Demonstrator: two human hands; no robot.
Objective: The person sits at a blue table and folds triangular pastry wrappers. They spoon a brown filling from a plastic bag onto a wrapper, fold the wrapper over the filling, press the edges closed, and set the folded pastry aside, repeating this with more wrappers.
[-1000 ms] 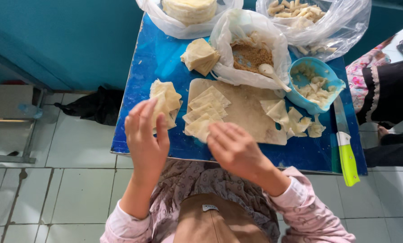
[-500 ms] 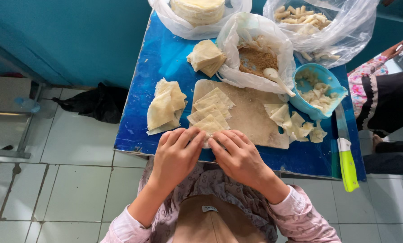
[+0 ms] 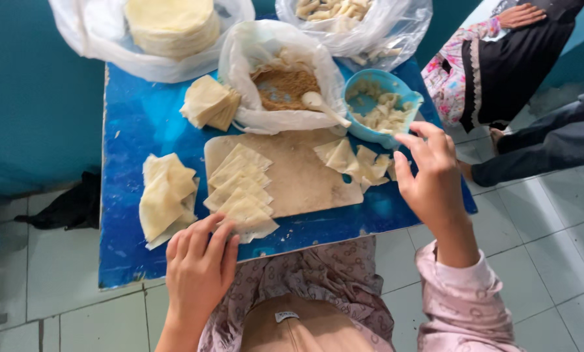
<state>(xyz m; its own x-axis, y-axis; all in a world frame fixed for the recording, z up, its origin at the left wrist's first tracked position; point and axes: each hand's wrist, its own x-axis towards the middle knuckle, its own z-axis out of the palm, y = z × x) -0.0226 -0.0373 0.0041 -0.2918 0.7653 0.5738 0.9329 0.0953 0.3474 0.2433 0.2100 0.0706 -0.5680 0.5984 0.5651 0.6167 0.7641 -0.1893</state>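
The left hand (image 3: 199, 268) lay flat w/ fingers together on the near end of the fanned wrapper stack (image 3: 241, 190), grip not closed on any sheet. That stack sat on the pale board (image 3: 298, 176) atop the blue surface (image 3: 135, 124). The right hand (image 3: 430, 175) hovered by the blue bowl (image 3: 382, 107) (fingers loosely apart, holding nothing), just beside the folded wrappers (image 3: 357, 161).

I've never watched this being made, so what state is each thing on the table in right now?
Left hand: resting on the wrapper row, fingers flat.
Right hand: raised beside the blue bowl, empty.
Wrapper row: fanned out, unfilled.
Blue bowl: partly filled with folded pieces.
Filling bag: open, spoon inside.
Cutting board: lying flat.
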